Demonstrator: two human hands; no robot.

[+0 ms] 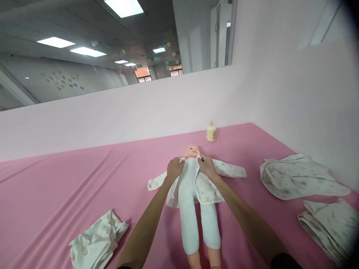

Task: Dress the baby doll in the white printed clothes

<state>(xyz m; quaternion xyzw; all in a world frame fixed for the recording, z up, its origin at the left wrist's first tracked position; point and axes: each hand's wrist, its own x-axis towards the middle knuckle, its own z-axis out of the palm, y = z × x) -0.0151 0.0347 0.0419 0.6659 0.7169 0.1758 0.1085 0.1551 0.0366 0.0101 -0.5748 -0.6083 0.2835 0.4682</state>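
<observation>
Spreading over the lower half of the view, a pink sheet (84, 179) runs out of frame at the left and bottom, its far corner meeting the pale wall (140, 112). Above the wall's lower band, a broad glass pane (112, 80) shows ceiling lights and coloured shapes, too blurred to read clearly. The doll (188, 194) lies on its back in the middle of the sheet, head towards the wall, white legs towards the wearer, feet cut off by the bottom edge. Both forearms (148, 220) reach in from below, partly covering the patterned shirt (206, 186) that hangs open around the doll's trunk, sleeves spread to either side. The shirt's back is hidden beneath the doll, and how far the doll's arms fill the sleeves cannot be told. At the right, a pale crumpled cloth (300, 177) lies near the wall; just nearer, a folded cloth (331, 228) is lost partly in the dark frame edge. A bunched garment (98, 239) at lower left is clipped at the bottom. The left hand (175, 168) and right hand (206, 166) each pinch a front edge of the shirt near its neck, fingertips partly concealed. Smallest, a cream bottle (211, 133) stands beyond the doll's head, its label illegible.
</observation>
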